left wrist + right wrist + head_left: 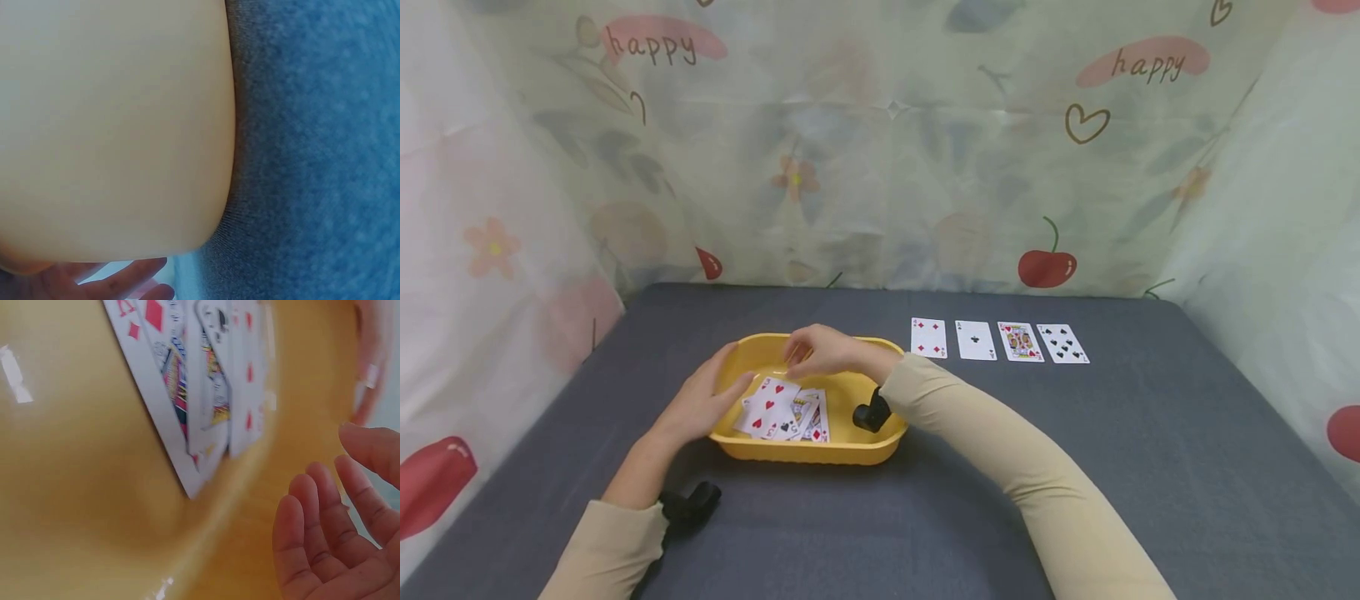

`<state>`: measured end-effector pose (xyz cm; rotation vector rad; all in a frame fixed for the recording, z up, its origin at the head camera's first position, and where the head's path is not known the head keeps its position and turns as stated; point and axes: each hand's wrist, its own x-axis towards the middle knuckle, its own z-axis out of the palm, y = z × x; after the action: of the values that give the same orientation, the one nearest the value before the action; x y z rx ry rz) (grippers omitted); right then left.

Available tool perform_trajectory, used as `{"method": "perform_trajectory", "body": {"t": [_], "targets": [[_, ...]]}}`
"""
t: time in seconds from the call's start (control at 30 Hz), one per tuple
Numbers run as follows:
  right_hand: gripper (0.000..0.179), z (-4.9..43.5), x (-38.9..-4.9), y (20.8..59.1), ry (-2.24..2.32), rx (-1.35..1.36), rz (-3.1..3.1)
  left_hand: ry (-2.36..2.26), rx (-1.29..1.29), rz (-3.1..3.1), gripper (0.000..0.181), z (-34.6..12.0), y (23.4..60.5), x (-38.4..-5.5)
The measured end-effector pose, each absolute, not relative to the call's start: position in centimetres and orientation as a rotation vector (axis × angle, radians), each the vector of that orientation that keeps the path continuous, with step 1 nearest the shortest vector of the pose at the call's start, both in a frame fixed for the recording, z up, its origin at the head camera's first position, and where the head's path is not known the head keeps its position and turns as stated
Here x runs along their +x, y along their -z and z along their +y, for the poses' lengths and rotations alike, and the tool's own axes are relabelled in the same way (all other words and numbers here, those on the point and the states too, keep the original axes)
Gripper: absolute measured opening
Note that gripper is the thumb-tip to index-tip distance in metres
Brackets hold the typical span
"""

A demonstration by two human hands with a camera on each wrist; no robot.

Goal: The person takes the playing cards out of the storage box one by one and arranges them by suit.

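Observation:
A yellow plastic tub (805, 451) sits on the dark table with several overlapping playing cards (769, 407) inside, faces up. My left hand (696, 396) lies at the tub's left end, thumb and fingers apart, overlapping the rim. In the left wrist view the tub's outer wall (125, 125) hides much of that hand; loosely spread fingers (122, 282) show past its edge. Over the tub's far side, my right hand (823, 350) has its fingers loosely bent, holding nothing. The right wrist view shows its fingers (331, 512) beside the cards (206, 394) in the tub.
Right of the tub, in a row near the table's back, lie a four of diamonds (928, 338), an ace of clubs (976, 341), a king (1021, 342) and a spades card (1063, 343). A patterned curtain (895, 192) surrounds the table's back and sides.

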<state>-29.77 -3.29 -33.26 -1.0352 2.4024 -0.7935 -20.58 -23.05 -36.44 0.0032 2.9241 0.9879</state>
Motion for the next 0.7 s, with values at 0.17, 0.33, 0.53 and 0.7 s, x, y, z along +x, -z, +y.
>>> {"method": "perform_trajectory", "body": {"t": [0.17,0.33,0.53,0.7], "targets": [[0.028,-4.4,-29.8,34.0,0.761,-1.030,2.395,-0.958,-0.003,2.947,0.075,-23.0,36.3,-20.5],[0.032,-5.1,-29.8,34.6,0.771,-0.991,2.377,-0.950,0.021,2.984,0.070,-23.2,36.0,-20.4],[0.035,-5.7,-29.6,35.2,0.718,-0.965,2.403,-0.961,0.035,2.993,0.066,-23.6,36.0,-20.4],[0.038,-6.0,-29.4,35.6,0.627,-0.972,2.448,-0.972,0.031,2.992,0.062,-23.8,36.1,-20.4]]}}
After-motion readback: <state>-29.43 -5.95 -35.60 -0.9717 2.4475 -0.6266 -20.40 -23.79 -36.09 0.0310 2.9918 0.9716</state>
